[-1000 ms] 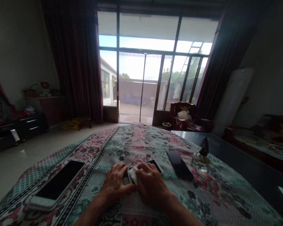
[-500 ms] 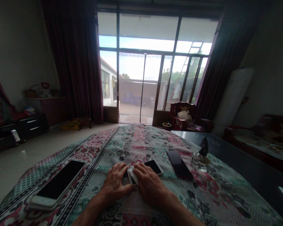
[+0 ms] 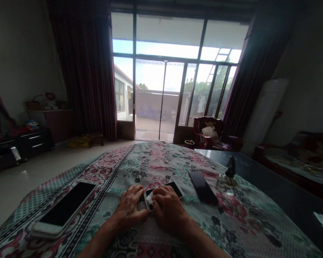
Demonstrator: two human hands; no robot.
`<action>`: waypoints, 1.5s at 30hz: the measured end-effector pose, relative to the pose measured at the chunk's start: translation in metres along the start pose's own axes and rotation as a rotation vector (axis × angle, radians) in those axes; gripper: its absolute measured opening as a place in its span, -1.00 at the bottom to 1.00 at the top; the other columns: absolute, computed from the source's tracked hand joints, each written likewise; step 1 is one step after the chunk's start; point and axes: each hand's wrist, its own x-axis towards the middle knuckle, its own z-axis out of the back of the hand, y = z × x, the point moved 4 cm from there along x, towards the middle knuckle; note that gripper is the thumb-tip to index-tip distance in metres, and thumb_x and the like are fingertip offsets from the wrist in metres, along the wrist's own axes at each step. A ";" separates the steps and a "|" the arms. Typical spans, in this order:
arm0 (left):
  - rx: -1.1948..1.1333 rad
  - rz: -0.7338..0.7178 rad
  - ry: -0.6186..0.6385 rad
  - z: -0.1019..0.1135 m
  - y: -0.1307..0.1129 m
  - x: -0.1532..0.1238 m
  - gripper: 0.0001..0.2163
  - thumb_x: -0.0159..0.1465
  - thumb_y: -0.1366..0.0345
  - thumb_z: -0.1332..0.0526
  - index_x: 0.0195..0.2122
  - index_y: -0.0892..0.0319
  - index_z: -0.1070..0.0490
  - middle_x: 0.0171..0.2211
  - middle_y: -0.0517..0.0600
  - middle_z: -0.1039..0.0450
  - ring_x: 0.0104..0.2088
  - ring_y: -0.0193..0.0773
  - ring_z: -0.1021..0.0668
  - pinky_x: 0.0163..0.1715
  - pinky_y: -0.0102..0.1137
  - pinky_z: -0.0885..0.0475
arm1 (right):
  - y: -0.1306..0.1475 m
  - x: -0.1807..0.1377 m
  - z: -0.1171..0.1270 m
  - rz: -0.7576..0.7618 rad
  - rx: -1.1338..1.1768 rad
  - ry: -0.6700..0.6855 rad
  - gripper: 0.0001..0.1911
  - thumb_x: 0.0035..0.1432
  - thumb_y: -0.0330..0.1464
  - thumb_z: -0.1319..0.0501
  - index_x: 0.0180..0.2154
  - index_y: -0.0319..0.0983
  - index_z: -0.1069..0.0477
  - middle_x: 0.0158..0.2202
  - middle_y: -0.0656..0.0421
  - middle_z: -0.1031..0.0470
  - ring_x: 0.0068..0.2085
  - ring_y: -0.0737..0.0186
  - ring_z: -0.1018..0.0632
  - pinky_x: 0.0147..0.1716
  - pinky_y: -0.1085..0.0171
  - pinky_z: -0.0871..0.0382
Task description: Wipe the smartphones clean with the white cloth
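Note:
A white-framed smartphone (image 3: 177,189) lies on the patterned cloth in front of me, its dark screen facing up. My left hand (image 3: 130,205) steadies its left end, with the fingers at the far edge and the thumb at the near edge. Over the middle of the screen, my right hand (image 3: 167,207) has its fingers bent down on a small white wipe (image 3: 150,197), which looks like tissue or thin cloth. The hand hides most of the wipe and part of the phone.
A larger white phone (image 3: 67,206) lies to the left, and a dark phone (image 3: 203,188) to the right. Beside that stands a clear glass object with a dark top (image 3: 228,175). The floral cloth (image 3: 156,161) covers the surface; a dark tabletop (image 3: 269,182) adjoins it at right.
My right hand's fingers have curled in more and shifted slightly on the screen with the wipe. My left hand stays at the phone's left end. The view has shifted slightly.

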 end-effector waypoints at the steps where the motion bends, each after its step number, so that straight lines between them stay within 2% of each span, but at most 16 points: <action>1: -0.004 -0.001 0.000 0.000 0.000 0.000 -0.45 -0.01 0.18 -0.29 0.07 0.13 -0.41 0.19 0.13 -0.32 0.23 0.09 -0.27 0.21 -0.04 -0.15 | 0.000 0.000 0.001 -0.005 -0.002 -0.004 -0.80 0.21 -0.43 -0.08 -0.40 -0.21 -0.45 -0.23 0.14 -0.49 -0.15 0.20 -0.44 -0.05 0.18 -0.25; 3: -0.004 -0.002 0.001 -0.001 0.000 0.000 -0.45 -0.01 0.18 -0.29 0.07 0.13 -0.41 0.19 0.13 -0.31 0.23 0.09 -0.27 0.22 -0.04 -0.14 | -0.001 0.000 0.003 0.025 0.014 0.027 -0.76 0.26 -0.42 -0.04 -0.38 -0.21 -0.45 -0.23 0.15 -0.48 -0.16 0.23 -0.44 -0.06 0.21 -0.27; 7: 0.000 0.022 0.020 -0.003 0.002 0.000 -0.42 0.00 0.17 -0.29 0.10 0.16 -0.38 0.22 0.15 -0.27 0.25 0.11 -0.23 0.23 -0.01 -0.11 | -0.004 -0.001 0.003 0.130 0.017 0.113 -0.82 0.24 -0.44 -0.07 -0.23 -0.19 -0.44 -0.15 0.14 -0.46 -0.11 0.23 -0.43 -0.04 0.25 -0.28; 13: -0.001 0.035 0.019 -0.005 0.004 0.000 -0.40 0.00 0.15 -0.31 0.11 0.15 -0.37 0.22 0.14 -0.27 0.26 0.12 -0.22 0.23 0.00 -0.09 | -0.009 0.001 0.003 0.203 -0.047 0.149 -0.84 0.21 -0.43 -0.09 -0.20 -0.20 -0.40 -0.16 0.10 -0.44 -0.12 0.19 -0.43 -0.03 0.20 -0.29; 21: 0.012 0.026 0.022 -0.005 0.004 0.000 -0.32 0.01 -0.01 -0.33 0.14 0.19 -0.34 0.22 0.17 -0.26 0.25 0.12 -0.22 0.23 -0.03 -0.10 | -0.011 0.000 0.000 0.110 -0.018 0.046 -0.80 0.24 -0.48 -0.03 -0.17 -0.18 -0.39 -0.13 0.11 -0.43 -0.08 0.17 -0.41 -0.01 0.17 -0.28; 28: 0.057 -0.081 0.102 0.005 0.000 0.011 -0.38 0.03 0.05 -0.32 0.13 0.09 -0.34 0.20 0.06 -0.30 0.19 0.01 -0.31 0.20 -0.16 -0.18 | -0.012 -0.001 -0.001 0.063 -0.047 -0.014 -0.78 0.24 -0.47 -0.06 -0.13 -0.20 -0.40 -0.03 0.10 -0.43 0.00 0.13 -0.40 0.06 0.14 -0.25; 32: 0.079 -0.105 0.109 0.004 0.000 0.015 -0.38 0.02 0.13 -0.31 0.15 0.08 -0.32 0.21 0.04 -0.28 0.19 0.00 -0.31 0.20 -0.17 -0.18 | -0.011 0.000 -0.005 0.096 -0.021 0.014 -0.76 0.31 -0.43 0.00 -0.11 -0.18 -0.40 -0.03 0.12 -0.45 0.01 0.18 -0.41 0.06 0.19 -0.27; 38: 0.075 -0.113 0.123 0.005 0.002 0.017 -0.38 0.01 0.08 -0.33 0.12 0.10 -0.35 0.20 0.07 -0.29 0.18 0.04 -0.32 0.19 -0.13 -0.20 | -0.014 0.002 -0.010 0.080 -0.014 0.035 -0.71 0.31 -0.43 0.02 -0.03 -0.20 -0.38 0.06 0.10 -0.42 0.10 0.18 -0.39 0.15 0.17 -0.19; 42: 0.063 -0.135 0.160 0.008 0.005 0.017 -0.37 0.05 0.05 -0.32 0.16 0.08 -0.31 0.23 0.07 -0.25 0.20 0.06 -0.29 0.21 -0.09 -0.17 | -0.010 0.006 -0.015 0.024 -0.004 0.052 -0.67 0.29 -0.43 0.03 0.02 -0.23 -0.36 0.11 0.07 -0.39 0.14 0.13 -0.35 0.19 0.13 -0.14; 45: 0.070 -0.116 0.184 0.007 0.008 0.017 -0.35 0.05 0.09 -0.32 0.19 0.07 -0.27 0.25 0.07 -0.21 0.23 0.07 -0.26 0.22 -0.08 -0.15 | -0.005 0.009 -0.016 0.055 0.023 0.074 -0.66 0.27 -0.44 0.01 0.03 -0.24 -0.36 0.11 0.06 -0.39 0.14 0.15 -0.36 0.22 0.13 -0.10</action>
